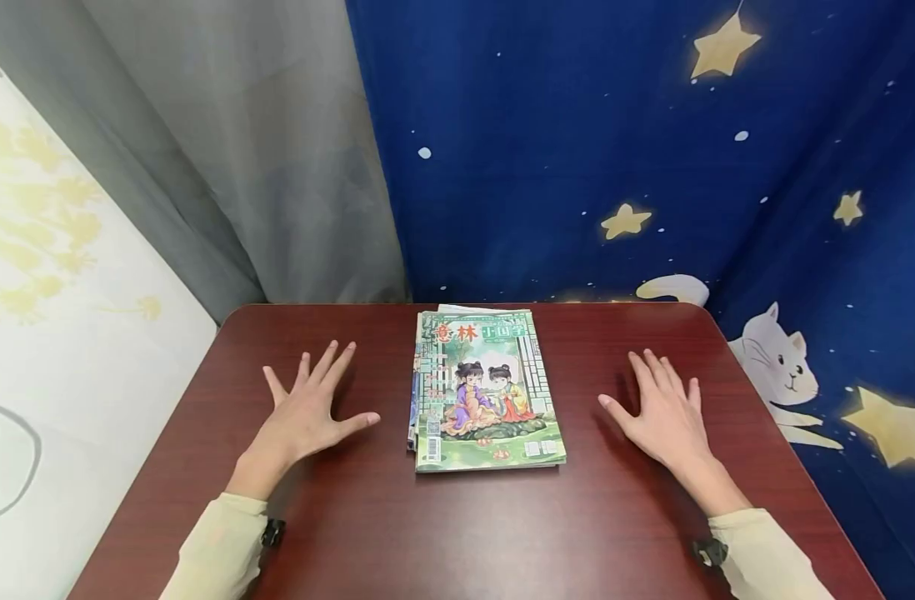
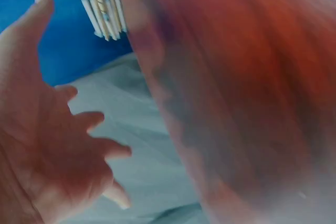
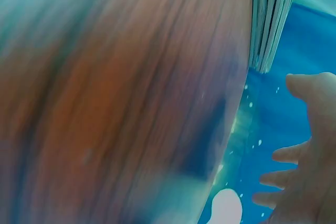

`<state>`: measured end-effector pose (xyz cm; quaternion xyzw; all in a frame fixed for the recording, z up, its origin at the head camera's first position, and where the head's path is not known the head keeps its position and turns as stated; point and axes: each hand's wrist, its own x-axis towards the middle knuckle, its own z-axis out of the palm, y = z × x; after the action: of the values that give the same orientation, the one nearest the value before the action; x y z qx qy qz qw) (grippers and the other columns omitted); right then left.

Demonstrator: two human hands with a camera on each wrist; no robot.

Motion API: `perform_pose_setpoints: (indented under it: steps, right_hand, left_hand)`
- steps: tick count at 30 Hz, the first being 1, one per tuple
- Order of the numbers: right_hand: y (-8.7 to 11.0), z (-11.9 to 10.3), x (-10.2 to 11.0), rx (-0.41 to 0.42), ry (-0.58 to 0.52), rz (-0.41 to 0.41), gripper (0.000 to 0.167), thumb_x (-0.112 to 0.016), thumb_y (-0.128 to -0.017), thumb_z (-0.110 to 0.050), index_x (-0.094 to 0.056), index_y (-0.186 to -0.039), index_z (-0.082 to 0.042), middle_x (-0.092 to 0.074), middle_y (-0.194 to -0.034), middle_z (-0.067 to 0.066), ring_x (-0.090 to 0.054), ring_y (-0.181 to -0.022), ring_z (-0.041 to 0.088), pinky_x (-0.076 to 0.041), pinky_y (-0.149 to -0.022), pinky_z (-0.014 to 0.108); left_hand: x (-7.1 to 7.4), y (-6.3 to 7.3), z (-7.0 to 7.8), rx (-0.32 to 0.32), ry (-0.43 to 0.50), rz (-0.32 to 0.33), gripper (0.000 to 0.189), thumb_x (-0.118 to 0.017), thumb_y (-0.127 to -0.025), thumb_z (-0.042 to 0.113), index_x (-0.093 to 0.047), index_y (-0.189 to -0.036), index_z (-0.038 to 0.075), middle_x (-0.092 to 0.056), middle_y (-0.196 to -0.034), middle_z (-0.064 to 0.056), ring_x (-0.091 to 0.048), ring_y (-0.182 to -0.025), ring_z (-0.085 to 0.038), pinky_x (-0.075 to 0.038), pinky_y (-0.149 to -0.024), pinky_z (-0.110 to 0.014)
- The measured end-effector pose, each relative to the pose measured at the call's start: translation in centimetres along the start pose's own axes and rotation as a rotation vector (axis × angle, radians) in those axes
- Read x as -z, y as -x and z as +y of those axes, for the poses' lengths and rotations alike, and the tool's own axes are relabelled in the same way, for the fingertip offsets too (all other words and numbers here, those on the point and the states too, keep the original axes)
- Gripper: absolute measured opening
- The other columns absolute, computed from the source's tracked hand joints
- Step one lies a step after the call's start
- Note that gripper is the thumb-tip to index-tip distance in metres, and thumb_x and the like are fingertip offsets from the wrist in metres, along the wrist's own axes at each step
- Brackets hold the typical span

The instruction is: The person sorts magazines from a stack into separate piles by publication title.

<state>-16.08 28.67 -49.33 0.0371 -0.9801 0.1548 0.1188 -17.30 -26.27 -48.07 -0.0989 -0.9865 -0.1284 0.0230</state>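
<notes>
A stack of magazines [image 1: 495, 392] lies on the dark red table, its top cover green with two drawn children and red and green title characters. To its left is my left hand [image 1: 307, 412], fingers spread, holding nothing. My right hand [image 1: 663, 412] is on the other side, also with fingers extended and nothing in it. Both hands are apart from the stack. In the left wrist view the stacked page edges [image 2: 100, 3] show beyond the left thumb [image 2: 39, 11]. The right wrist view shows the layered magazine edges [image 3: 272, 22] above the right hand [image 3: 310, 166].
The table [image 1: 487, 533] has rounded far corners. Behind it hang a grey curtain [image 1: 277, 150] and a blue curtain [image 1: 532, 150] printed with stars and a white cat. A white patterned surface [image 1: 67, 333] stands along the left. Dark wrist straps [image 1: 711, 551] sit at the cream sleeves.
</notes>
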Motion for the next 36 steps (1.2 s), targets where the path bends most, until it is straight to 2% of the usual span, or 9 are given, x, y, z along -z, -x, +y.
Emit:
perform_pose_setpoints:
  steps: [4, 11, 14, 18, 21, 23, 27, 31, 36]
  right_hand:
    - [-0.4, -1.0, -0.4, 0.019, -0.017, 0.014, 0.09, -0.067, -0.094, -0.065, -0.043, -0.158, -0.007, -0.05, -0.157, 0.026, -0.048, -0.142, 0.05, -0.026, -0.116, 0.077]
    - [-1.0, -2.2, -0.8, 0.035, -0.038, -0.028, 0.084, -0.064, -0.098, -0.062, -0.045, -0.157, -0.006, -0.055, -0.152, 0.026, -0.053, -0.137, 0.049, -0.036, -0.113, 0.069]
    - [-1.4, -2.6, -1.0, 0.045, -0.047, -0.052, 0.081, -0.063, -0.099, -0.061, -0.046, -0.156, -0.005, -0.059, -0.147, 0.026, -0.056, -0.133, 0.049, -0.04, -0.11, 0.068]
    - [-1.7, -3.2, -1.2, 0.051, -0.058, -0.066, 0.069, -0.063, -0.101, -0.058, -0.056, -0.145, -0.006, -0.073, -0.119, 0.017, -0.067, -0.109, 0.04, -0.048, -0.097, 0.061]
    - [-1.8, -3.6, -1.5, 0.053, -0.057, -0.08, 0.06, -0.063, -0.101, -0.058, -0.063, -0.133, -0.007, -0.071, -0.094, 0.006, -0.066, -0.086, 0.027, -0.051, -0.083, 0.052]
    - [-1.7, -4.0, -1.7, 0.056, -0.051, -0.096, 0.058, -0.062, -0.1, -0.06, -0.066, -0.127, -0.009, -0.067, -0.087, 0.001, -0.062, -0.078, 0.021, -0.05, -0.075, 0.045]
    - [-1.9, -4.8, -2.0, 0.053, -0.058, -0.132, 0.055, -0.061, -0.1, -0.063, -0.067, -0.123, -0.013, -0.065, -0.088, -0.001, -0.059, -0.077, 0.017, -0.047, -0.066, 0.038]
    - [-2.2, -5.7, -2.4, 0.045, -0.082, -0.148, 0.05, -0.062, -0.099, -0.062, -0.067, -0.118, -0.016, -0.065, -0.087, -0.002, -0.059, -0.075, 0.015, -0.045, -0.062, 0.034]
    - [-2.5, -6.5, -2.6, 0.036, -0.102, -0.154, 0.046, -0.064, -0.099, -0.061, -0.067, -0.106, -0.016, -0.063, -0.079, -0.004, -0.057, -0.069, 0.014, -0.043, -0.058, 0.033]
  left_hand:
    - [0.3, 0.0, 1.2, -0.043, 0.06, -0.027, 0.117, -0.07, -0.081, 0.083, 0.0, -0.168, 0.046, -0.009, -0.18, -0.003, -0.02, -0.158, -0.058, 0.015, -0.111, -0.087]
    - [1.1, 0.2, 3.3, -0.067, 0.217, -0.08, 0.112, -0.066, -0.084, 0.083, -0.004, -0.168, 0.044, -0.015, -0.179, 0.001, -0.02, -0.164, -0.04, -0.003, -0.122, -0.079]
    - [1.4, 0.3, 4.2, -0.06, 0.247, -0.09, 0.111, -0.066, -0.086, 0.081, -0.006, -0.169, 0.039, -0.02, -0.178, -0.001, -0.027, -0.163, -0.035, -0.01, -0.126, -0.074]
    - [1.4, -0.1, 5.4, 0.004, 0.238, -0.118, 0.11, -0.064, -0.088, 0.081, -0.007, -0.171, 0.034, -0.032, -0.174, -0.008, -0.047, -0.152, -0.036, -0.037, -0.12, -0.065]
    - [1.1, -0.5, 6.4, 0.045, 0.221, -0.146, 0.109, -0.06, -0.089, 0.083, -0.01, -0.171, 0.031, -0.041, -0.169, -0.013, -0.056, -0.143, -0.037, -0.05, -0.109, -0.061]
    - [0.9, -0.9, 7.0, 0.051, 0.219, -0.145, 0.108, -0.057, -0.089, 0.084, -0.014, -0.171, 0.028, -0.044, -0.167, -0.014, -0.057, -0.142, -0.038, -0.05, -0.108, -0.061]
    - [0.4, -1.6, 7.8, 0.081, 0.241, -0.091, 0.098, -0.058, -0.092, 0.08, -0.028, -0.168, 0.025, -0.055, -0.159, -0.01, -0.06, -0.139, -0.033, -0.051, -0.108, -0.059]
    - [0.0, -2.2, 8.3, 0.095, 0.275, -0.02, 0.08, -0.064, -0.096, 0.066, -0.047, -0.158, 0.019, -0.07, -0.129, -0.003, -0.068, -0.113, -0.021, -0.055, -0.091, -0.047]
    - [-0.5, -3.0, 9.0, 0.079, 0.281, -0.003, 0.063, -0.066, -0.097, 0.063, -0.064, -0.139, 0.015, -0.071, -0.108, 0.002, -0.064, -0.091, -0.013, -0.052, -0.078, -0.036]
